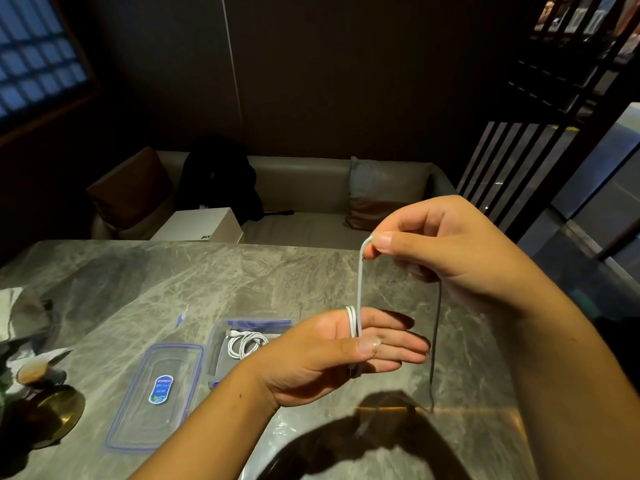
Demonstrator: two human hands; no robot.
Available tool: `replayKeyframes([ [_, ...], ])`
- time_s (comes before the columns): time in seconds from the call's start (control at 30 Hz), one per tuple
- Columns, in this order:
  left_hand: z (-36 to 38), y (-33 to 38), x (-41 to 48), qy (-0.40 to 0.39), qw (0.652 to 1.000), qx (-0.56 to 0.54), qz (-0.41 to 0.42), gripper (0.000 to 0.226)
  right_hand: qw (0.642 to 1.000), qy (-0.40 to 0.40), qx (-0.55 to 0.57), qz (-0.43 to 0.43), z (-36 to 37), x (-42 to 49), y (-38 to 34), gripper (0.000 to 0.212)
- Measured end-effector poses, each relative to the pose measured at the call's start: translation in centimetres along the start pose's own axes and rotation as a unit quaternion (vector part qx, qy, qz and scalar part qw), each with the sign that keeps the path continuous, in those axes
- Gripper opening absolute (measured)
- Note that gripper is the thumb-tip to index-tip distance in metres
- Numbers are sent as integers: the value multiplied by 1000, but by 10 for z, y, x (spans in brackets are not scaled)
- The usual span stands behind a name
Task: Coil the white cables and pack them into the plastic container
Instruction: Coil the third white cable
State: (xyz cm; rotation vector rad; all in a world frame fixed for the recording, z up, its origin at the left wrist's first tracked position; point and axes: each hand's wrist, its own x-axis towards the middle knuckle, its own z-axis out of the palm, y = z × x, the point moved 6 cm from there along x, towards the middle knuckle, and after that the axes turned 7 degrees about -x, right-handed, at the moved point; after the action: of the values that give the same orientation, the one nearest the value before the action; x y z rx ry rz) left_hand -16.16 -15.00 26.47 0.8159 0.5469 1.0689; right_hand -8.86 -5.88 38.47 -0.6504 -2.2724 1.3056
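Left hand [332, 355]: held above the table edge, fingers stretched out to the right; the thumb presses turns of the white cable [360, 282] against the fingers it is wound around
Right hand [443, 251]: raised higher and farther back, thumb and forefinger pinching the top bend of the same cable
Hands: apart, joined only by the taut strand running down from the right to the left
Loose end: a second strand drops from the right hand, past the left fingertips, to the table [173, 278]
Plastic container [258, 321]: open, on the table behind the left wrist
Coiled cable [246, 344]: white, lying inside the container, its plug toward the far side
Lid [156, 393]: clear with blue rim and blue label, flat on the table just left of the container
Gold dish [52, 414]: near the left edge
Background: sofa [304, 188] with a black backpack [218, 174] and a white box [201, 225]
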Motion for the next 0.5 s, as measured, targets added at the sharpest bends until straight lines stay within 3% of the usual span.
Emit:
replayKeyframes([
  [0.13, 0, 1, 1, 18, 1000, 3, 0, 42, 1000, 22, 10, 6, -6, 2, 14, 18],
  [0.5, 9, 5, 5, 8, 1000, -30, 1, 51, 993, 54, 95, 52, -2, 10, 56, 23],
])
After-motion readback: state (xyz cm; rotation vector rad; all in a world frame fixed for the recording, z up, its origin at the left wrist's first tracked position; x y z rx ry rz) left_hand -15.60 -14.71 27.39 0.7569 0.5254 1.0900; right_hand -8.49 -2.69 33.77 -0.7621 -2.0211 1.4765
